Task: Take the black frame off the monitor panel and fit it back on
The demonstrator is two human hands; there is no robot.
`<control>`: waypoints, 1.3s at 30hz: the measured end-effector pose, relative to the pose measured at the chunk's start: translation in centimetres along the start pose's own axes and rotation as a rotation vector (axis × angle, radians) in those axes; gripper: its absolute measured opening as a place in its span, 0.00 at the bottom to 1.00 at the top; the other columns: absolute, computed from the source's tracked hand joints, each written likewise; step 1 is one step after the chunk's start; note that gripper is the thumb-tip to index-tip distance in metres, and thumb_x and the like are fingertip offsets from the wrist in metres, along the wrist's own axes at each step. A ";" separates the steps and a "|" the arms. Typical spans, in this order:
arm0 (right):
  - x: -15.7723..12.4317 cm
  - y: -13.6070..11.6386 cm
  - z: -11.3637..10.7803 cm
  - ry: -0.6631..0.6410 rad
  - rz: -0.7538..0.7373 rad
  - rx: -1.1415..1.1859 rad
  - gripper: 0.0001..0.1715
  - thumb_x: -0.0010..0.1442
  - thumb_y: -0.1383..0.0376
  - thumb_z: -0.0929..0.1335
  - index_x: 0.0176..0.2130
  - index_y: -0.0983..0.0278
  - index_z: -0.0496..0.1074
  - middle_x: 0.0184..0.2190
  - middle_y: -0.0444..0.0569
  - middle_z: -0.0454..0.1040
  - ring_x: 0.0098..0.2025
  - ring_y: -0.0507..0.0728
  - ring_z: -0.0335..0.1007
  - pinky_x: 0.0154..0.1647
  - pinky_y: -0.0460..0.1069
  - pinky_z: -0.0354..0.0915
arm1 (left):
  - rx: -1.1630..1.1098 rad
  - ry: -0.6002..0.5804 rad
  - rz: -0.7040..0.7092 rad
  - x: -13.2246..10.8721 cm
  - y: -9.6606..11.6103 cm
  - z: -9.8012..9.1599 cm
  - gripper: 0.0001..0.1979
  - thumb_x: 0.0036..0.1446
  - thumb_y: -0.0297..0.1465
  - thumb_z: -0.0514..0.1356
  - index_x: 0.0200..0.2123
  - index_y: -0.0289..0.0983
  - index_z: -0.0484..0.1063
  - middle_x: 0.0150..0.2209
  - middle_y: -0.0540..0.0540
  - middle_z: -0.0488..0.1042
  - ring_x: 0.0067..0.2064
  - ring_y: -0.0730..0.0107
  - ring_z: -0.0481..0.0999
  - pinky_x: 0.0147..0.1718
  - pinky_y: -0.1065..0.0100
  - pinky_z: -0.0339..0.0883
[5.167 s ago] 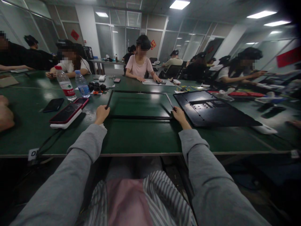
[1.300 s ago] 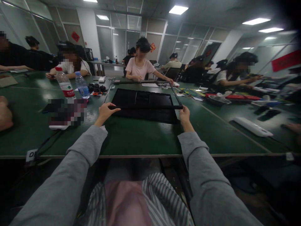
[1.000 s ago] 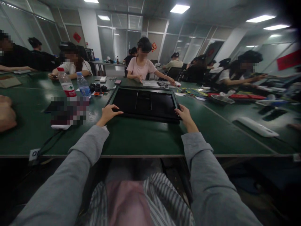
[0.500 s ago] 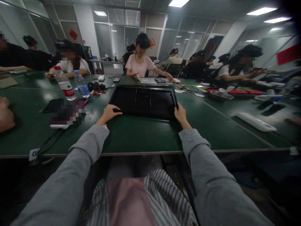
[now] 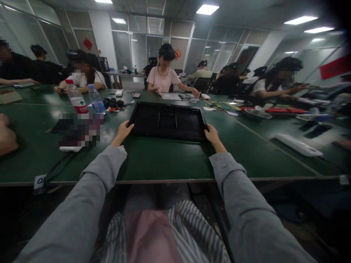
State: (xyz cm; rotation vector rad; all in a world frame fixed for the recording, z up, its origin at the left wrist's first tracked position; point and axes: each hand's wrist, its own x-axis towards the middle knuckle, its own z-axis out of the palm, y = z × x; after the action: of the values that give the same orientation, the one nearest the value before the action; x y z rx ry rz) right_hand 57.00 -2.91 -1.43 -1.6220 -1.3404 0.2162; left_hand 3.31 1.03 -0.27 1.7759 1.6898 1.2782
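A black, shallow, rectangular tray-like panel with a raised rim lies before me at the green table, its two pale inner lines running front to back. At its left edge, my left hand grips the rim, thumb near the front corner and the other fingers hidden beside it. My right hand is closed round the right edge close to the front corner, thumb on top. Whether the panel rests fully on the table or is slightly raised, I cannot tell.
Two water bottles, one red-capped and one blue-capped, stand at left, near a blurred-out device. A white power strip lies right. Across the table, a person in pink sits behind a pale board; cables lie beyond the panel.
My left hand has shifted from the panel's front left corner up onto its left edge. My right hand keeps its hold on the right edge. The view has tilted slightly.
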 end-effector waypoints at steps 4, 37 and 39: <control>-0.1 0.1 -0.6 -0.076 0.018 0.051 0.38 0.54 0.65 0.71 0.63 0.61 0.72 0.58 0.56 0.80 0.65 0.70 0.74 0.71 0.72 0.65 | 0.174 0.021 -0.093 -0.3 0.0 -0.7 0.22 0.72 0.37 0.59 0.61 0.30 0.79 0.60 0.31 0.80 0.63 0.49 0.79 0.63 0.56 0.69; -1.6 -2.3 -1.2 -0.120 0.070 -0.303 0.35 0.66 0.58 0.65 0.69 0.64 0.66 0.55 0.65 0.80 0.62 0.75 0.75 0.66 0.72 0.67 | 0.635 0.007 -0.087 -1.6 2.7 -1.8 0.25 0.74 0.43 0.53 0.62 0.34 0.78 0.56 0.27 0.81 0.58 0.37 0.79 0.57 0.46 0.71; -1.6 -2.4 -1.1 -0.114 0.045 -0.282 0.35 0.65 0.58 0.66 0.68 0.63 0.67 0.54 0.63 0.81 0.62 0.74 0.75 0.66 0.72 0.66 | 0.585 0.008 -0.094 -1.2 2.0 -1.8 0.24 0.73 0.43 0.54 0.62 0.36 0.78 0.56 0.29 0.81 0.59 0.40 0.79 0.58 0.48 0.70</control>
State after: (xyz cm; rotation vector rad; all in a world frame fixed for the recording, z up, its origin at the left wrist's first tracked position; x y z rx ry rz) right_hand 55.55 -5.08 0.27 -1.9005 -1.4736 0.1534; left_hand 3.24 -1.09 1.83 1.9532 2.2863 0.7931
